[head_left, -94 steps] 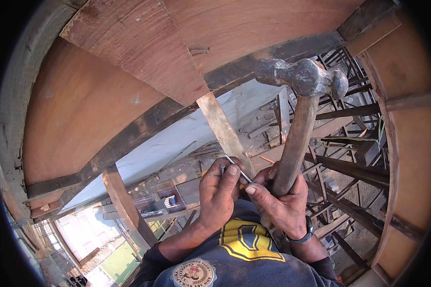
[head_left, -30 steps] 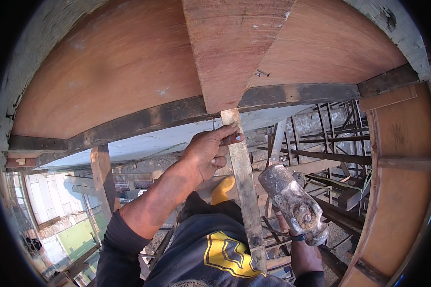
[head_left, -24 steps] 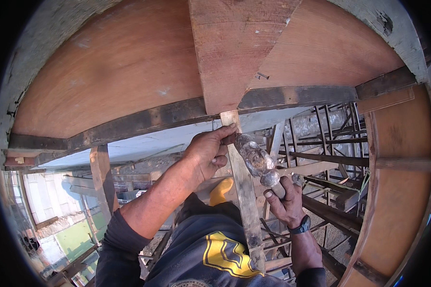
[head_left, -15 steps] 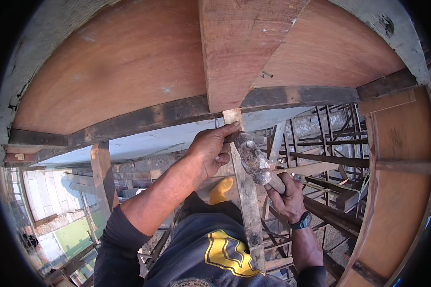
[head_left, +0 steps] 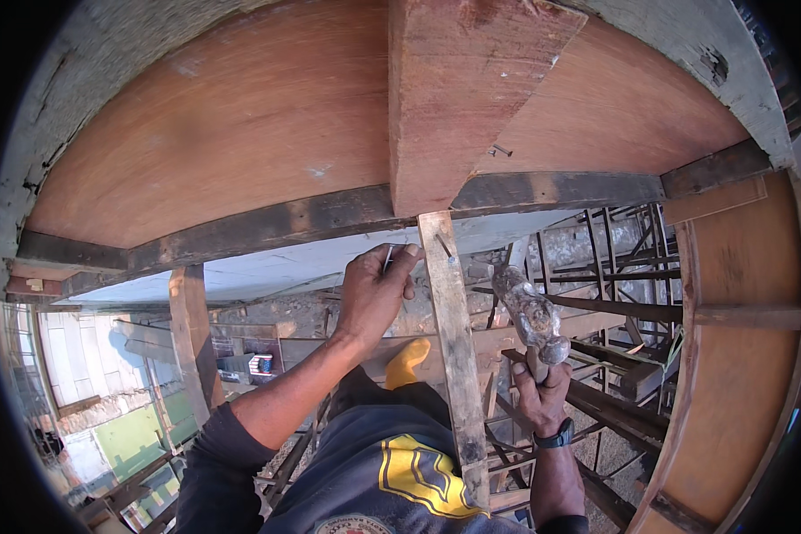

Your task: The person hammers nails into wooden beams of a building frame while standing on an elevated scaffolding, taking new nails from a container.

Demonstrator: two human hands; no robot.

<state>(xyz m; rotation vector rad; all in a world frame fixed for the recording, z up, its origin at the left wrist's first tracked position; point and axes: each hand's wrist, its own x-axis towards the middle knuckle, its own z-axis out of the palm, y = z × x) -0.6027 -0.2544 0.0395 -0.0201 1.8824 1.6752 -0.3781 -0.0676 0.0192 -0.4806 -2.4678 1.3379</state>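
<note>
My right hand (head_left: 541, 400) grips the handle of a worn metal hammer (head_left: 532, 311), its head raised just right of a narrow wooden strip (head_left: 455, 356). Near the strip's top a nail (head_left: 444, 246) sticks out at a slant. Left of the strip, my left hand (head_left: 370, 294) is closed in a pinch around a thin shiny nail (head_left: 388, 259). The upper end of the strip meets a dark wooden beam (head_left: 329, 212), just under a wide reddish board (head_left: 445, 107).
Two more nails (head_left: 500, 150) poke out beside the reddish board. Plywood panels (head_left: 222, 133) curve overhead, and a framed panel (head_left: 739, 383) stands at the right. Dark scaffold-like bars (head_left: 623, 311) fill the space below right. A wooden post (head_left: 194, 338) stands at the left.
My left hand has moved left, off the strip. The hammer has swung right and down, away from the strip, uncovering the slanted nail there.
</note>
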